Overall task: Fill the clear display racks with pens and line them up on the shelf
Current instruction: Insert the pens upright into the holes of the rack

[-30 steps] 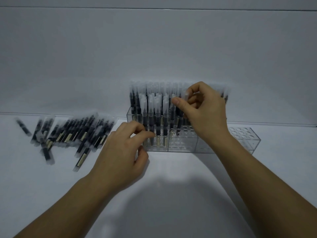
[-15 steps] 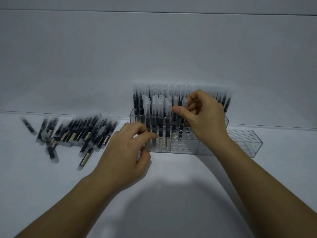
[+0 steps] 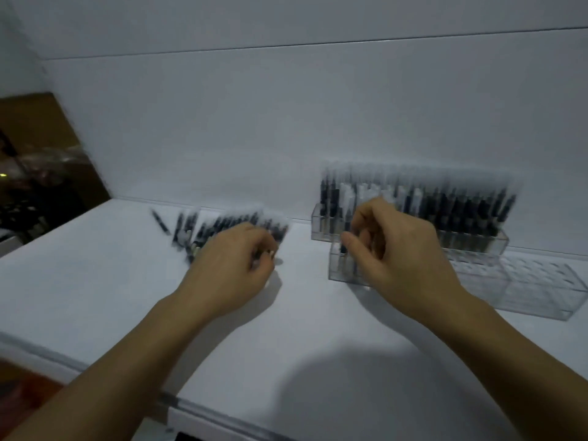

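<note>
Everything is motion-blurred. A back clear rack (image 3: pixel 321 224) stands by the wall, packed with upright black pens (image 3: pixel 445 208) with clear caps. In front lies a second clear rack (image 3: pixel 525 288); its right part shows bare holes, and a few pens stand at its left end. My right hand (image 3: pixel 401 253) is at that left end, fingers curled beside a dark pen (image 3: pixel 343 248); blur hides whether it pinches it. My left hand (image 3: pixel 232 268) reaches into the loose pen pile (image 3: pixel 203 230), fingers curled round a pen whose pale end (image 3: pixel 270 253) sticks out.
The white shelf (image 3: pixel 286 338) has a clear lip along its front edge (image 3: pixel 222 412). A white back wall rises right behind the racks. Past the shelf's left end is a dark space with a brown box (image 3: pixel 35 122).
My left hand left the front rack and moved left onto the loose pile. My right hand dropped from the pen tops to the rack's left end. The view swung left.
</note>
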Available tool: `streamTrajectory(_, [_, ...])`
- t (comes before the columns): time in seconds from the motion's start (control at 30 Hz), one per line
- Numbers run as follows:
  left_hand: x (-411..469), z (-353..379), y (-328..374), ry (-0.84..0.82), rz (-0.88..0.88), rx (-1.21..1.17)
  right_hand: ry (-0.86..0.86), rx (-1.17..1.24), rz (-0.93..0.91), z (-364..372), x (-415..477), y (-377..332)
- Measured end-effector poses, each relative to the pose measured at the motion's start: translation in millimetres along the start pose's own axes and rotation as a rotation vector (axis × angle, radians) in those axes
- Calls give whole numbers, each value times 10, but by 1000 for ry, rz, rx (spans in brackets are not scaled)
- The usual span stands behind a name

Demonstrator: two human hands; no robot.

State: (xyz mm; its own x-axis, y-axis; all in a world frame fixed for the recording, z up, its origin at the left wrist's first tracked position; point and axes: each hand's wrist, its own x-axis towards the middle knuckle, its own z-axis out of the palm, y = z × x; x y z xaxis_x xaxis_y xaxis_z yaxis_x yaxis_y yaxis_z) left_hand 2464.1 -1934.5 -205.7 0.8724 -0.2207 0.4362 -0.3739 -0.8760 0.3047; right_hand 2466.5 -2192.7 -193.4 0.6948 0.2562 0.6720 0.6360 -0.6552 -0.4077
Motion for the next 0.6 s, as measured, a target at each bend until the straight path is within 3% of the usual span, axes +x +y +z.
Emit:
streamTrajectory(0.1, [-94, -262, -412, -11, -247, 179, -175, -26, -45, 278, 75, -193])
streamTrajectory(0.2, [-40, -385, -786, -33, -494, 288, -310, -20, 21, 628, 264, -397])
streamTrajectory(0.33, [153, -335, -1401, -194, -794, 236, -432, -66, 168, 1124, 360, -513])
streamTrajectory(0.47, [353, -180, -1802, -210, -830, 59, -461, -167, 224, 1421, 251, -501])
streamTrajectory(0.6, [590, -87, -1760, -123, -845, 170, -399, -110, 252, 1484, 216, -435])
